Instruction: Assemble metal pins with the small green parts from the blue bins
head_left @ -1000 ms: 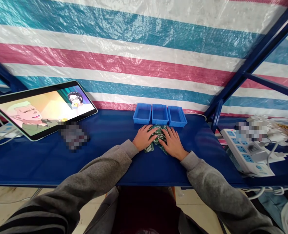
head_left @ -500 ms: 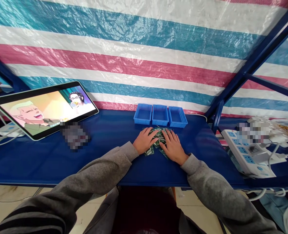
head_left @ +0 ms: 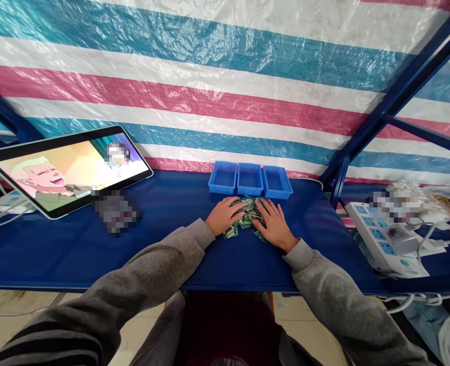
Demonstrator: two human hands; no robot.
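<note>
A loose heap of small green packets or boards with silvery pieces [head_left: 249, 216] lies on the blue table; their exact kind is too small to make out. My left hand [head_left: 223, 215] rests along the heap's left side, fingers stretched out over it. From the right, my right hand [head_left: 274, 226] lies flat with spread fingers on the other side of the heap. Neither hand has closed round a piece. Just beyond the fingertips stand three blue trays in a row: the left tray [head_left: 223, 190], the middle tray [head_left: 250, 192] and the right tray [head_left: 277, 194].
A tablet [head_left: 70, 170] playing a cartoon leans at the left, with a blurred-out item [head_left: 116, 212] before it. On the right are a white power strip [head_left: 387, 246] with plugs and a blue metal post [head_left: 339, 188]. Striped sheeting [head_left: 225, 101] hangs behind the table [head_left: 164, 264].
My left hand has shifted slightly left and my right hand slightly toward the body's far side, uncovering a bit more of the heap between them. The trays stay put.
</note>
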